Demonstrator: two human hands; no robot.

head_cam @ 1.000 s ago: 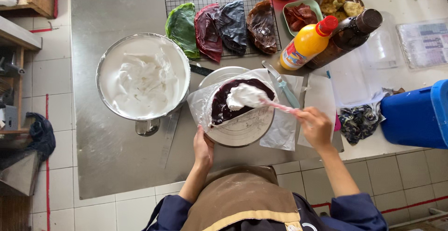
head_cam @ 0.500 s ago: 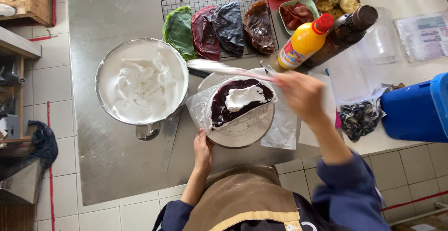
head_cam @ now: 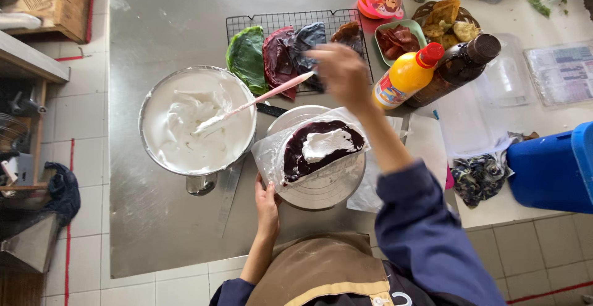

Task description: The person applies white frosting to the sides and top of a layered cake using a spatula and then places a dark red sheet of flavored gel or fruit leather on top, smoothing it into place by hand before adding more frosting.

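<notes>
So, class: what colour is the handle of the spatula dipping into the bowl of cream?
Pale pink, on the spatula, seen best in the head view.

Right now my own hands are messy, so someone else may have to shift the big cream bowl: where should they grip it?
Probably the bare metal rim of the cream bowl on its far-left side, coming from the left. The spatula in the right hand crosses the right rim, and the turntable crowds that side.
</notes>
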